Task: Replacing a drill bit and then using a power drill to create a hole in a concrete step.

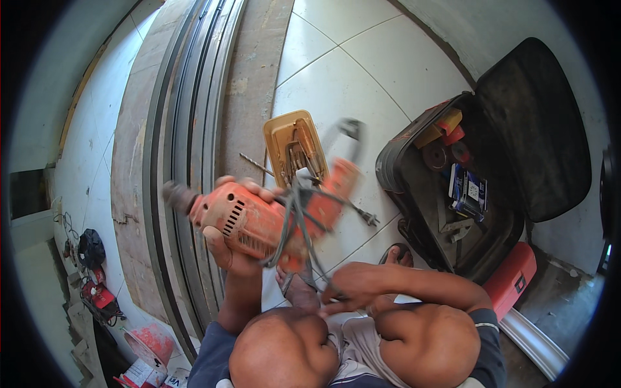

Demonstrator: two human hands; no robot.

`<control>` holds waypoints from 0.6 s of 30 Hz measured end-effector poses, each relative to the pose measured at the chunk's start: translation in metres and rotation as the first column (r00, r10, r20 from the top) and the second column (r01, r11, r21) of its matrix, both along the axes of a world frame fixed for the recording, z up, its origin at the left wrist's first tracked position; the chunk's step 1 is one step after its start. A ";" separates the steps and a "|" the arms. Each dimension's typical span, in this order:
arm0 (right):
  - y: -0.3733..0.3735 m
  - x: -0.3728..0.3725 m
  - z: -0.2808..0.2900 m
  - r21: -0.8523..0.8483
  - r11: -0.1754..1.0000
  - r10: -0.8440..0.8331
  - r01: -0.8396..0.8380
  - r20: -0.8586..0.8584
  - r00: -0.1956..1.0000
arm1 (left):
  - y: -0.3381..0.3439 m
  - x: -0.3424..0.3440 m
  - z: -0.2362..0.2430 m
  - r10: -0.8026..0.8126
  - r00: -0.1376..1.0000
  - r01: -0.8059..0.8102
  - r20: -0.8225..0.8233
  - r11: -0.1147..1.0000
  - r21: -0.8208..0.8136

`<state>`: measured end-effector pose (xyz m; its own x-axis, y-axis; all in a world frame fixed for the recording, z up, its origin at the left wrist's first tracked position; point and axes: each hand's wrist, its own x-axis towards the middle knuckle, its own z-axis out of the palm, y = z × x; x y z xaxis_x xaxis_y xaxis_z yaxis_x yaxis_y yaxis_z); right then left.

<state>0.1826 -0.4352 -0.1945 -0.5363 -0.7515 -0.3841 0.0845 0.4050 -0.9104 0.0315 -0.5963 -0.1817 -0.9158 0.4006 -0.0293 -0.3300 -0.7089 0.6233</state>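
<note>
My left hand (223,247) grips an orange, dusty drill (239,226) around its body, raised over the floor with its dark chuck (179,197) pointing left. A grey power cord (291,220) loops across the drill, its plug (370,218) hanging at the right. My right hand (346,284) is lower right of the drill, fingers curled on the dangling cord. Beyond the drill, a tan plastic tray (275,129) holds worn bits and tools, partly hidden. A long drill bit (252,161) lies beside the tray.
An open black case (530,129) with discs and boxes stands right, above a red case (508,278). Long metal profiles (181,129) lie on boards (132,161) along the left. A red-stained bucket (149,343) and corded tools (97,291) are at lower left, on white tiles (349,77).
</note>
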 end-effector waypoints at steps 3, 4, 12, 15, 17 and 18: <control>0.077 0.017 0.026 -0.387 0.831 -0.298 0.399 0.294 0.908 | -0.037 -0.033 -0.005 -0.021 0.921 -0.120 -0.389 0.934 -0.336; 0.107 0.033 0.002 -0.577 0.707 -0.653 0.409 -0.310 0.691 | -0.050 -0.039 0.000 -0.101 0.902 -0.061 -0.419 0.932 -0.357; 0.100 -0.009 0.055 0.358 0.006 -0.600 0.934 -0.745 0.290 | -0.036 -0.004 -0.019 -0.514 0.679 0.024 0.525 0.729 0.684; 0.075 -0.023 0.051 0.215 0.402 -0.441 0.890 -0.806 0.394 | -0.025 -0.002 -0.026 -0.465 0.766 0.166 0.444 0.810 0.562; 0.076 -0.044 0.036 0.238 0.549 -0.554 0.801 -0.614 0.562 | -0.021 0.001 -0.018 -0.494 0.788 0.230 0.368 0.790 0.568; 0.078 -0.054 0.027 0.205 0.631 -0.628 0.748 -0.432 0.648 | -0.019 0.005 -0.011 -0.528 0.775 0.249 0.348 0.760 0.600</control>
